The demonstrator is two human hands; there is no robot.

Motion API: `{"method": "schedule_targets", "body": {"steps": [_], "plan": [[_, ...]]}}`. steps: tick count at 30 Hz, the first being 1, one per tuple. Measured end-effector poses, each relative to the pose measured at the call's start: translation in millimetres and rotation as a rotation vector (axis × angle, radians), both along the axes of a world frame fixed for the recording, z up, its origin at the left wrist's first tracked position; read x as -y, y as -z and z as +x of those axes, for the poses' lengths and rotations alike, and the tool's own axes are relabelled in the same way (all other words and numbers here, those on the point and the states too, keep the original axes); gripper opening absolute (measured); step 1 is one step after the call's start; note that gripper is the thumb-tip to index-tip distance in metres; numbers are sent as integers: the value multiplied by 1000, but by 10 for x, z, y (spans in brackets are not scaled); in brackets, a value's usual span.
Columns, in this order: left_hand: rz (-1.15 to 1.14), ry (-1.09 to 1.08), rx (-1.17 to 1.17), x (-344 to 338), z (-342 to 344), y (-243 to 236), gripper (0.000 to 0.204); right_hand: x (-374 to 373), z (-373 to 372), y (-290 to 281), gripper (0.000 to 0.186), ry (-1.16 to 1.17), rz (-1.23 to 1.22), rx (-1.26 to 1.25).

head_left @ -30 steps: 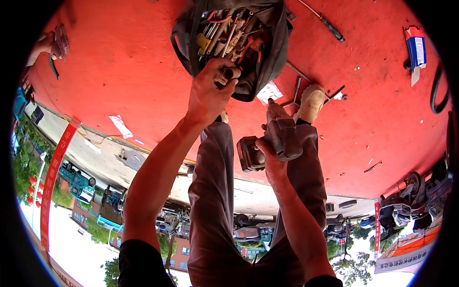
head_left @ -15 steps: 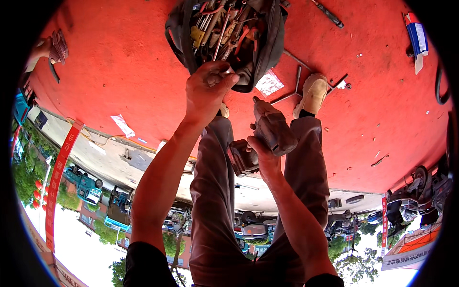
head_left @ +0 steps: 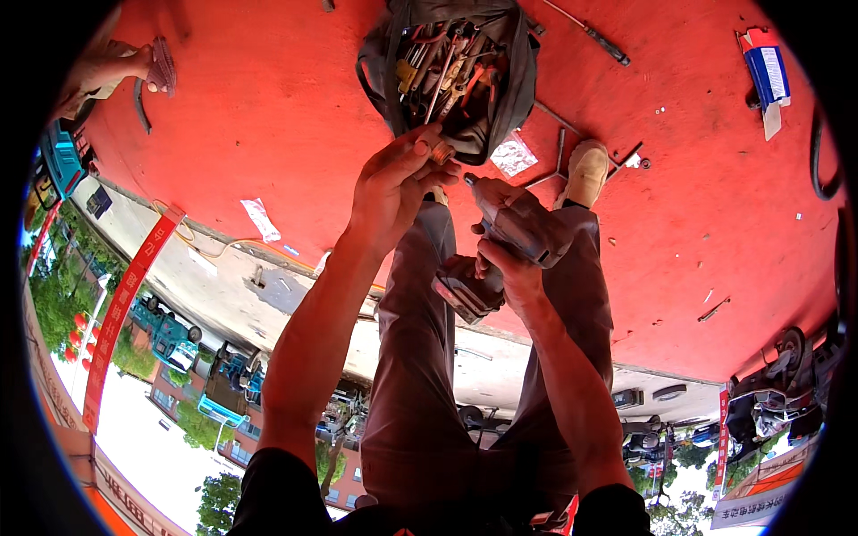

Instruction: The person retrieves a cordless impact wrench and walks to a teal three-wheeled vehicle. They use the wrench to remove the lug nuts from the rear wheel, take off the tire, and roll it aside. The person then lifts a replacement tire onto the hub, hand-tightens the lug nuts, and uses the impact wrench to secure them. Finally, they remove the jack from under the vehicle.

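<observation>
My right hand (head_left: 509, 266) is wrapped around the grip of a dark, worn cordless impact wrench (head_left: 525, 221). Its drive tip points up and left, toward my other hand, and its battery pack (head_left: 472, 291) hangs at the lower left. Between the thumb and fingers of my left hand (head_left: 393, 183) is a small round metal socket (head_left: 441, 152), brownish at its end. A short gap separates the socket from the wrench tip. Just beyond my left hand, a black tool bag (head_left: 509, 98) stands open, full of hand tools (head_left: 447, 67) such as pliers and wrenches.
On the red ground lie a cross-shaped lug wrench (head_left: 561, 154) beside my shoe (head_left: 587, 170), a clear plastic packet (head_left: 513, 155), a long-handled tool (head_left: 603, 43) and a blue-and-white box (head_left: 767, 76). Another person's foot (head_left: 161, 67) shows at far left.
My left hand has turned and moved slightly right, bringing the socket into plain sight. The impact wrench has come closer to it. The whole view has shifted a little.
</observation>
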State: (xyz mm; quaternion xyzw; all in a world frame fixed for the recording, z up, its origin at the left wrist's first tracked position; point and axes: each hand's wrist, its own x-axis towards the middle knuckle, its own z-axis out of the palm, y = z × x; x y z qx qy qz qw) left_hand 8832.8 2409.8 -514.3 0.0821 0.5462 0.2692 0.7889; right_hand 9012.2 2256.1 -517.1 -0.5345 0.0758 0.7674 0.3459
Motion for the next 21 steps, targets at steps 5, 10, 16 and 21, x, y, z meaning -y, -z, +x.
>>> {"method": "schedule_targets", "body": {"steps": [5,10,16,21], "plan": [[107,19,-41,45,207,-1095,45,-17,542,-993,29,-38,114,-182],[176,-93,111,371,347,-2309,45,-147,944,-2250,36,-150,230,-251],[212,-345,229,1039,239,-3898,39,-133,969,-3708,35,-421,342,-278],[315,-435,304,1699,-350,-4508,35,6,574,-4538,38,-626,456,-145]]}}
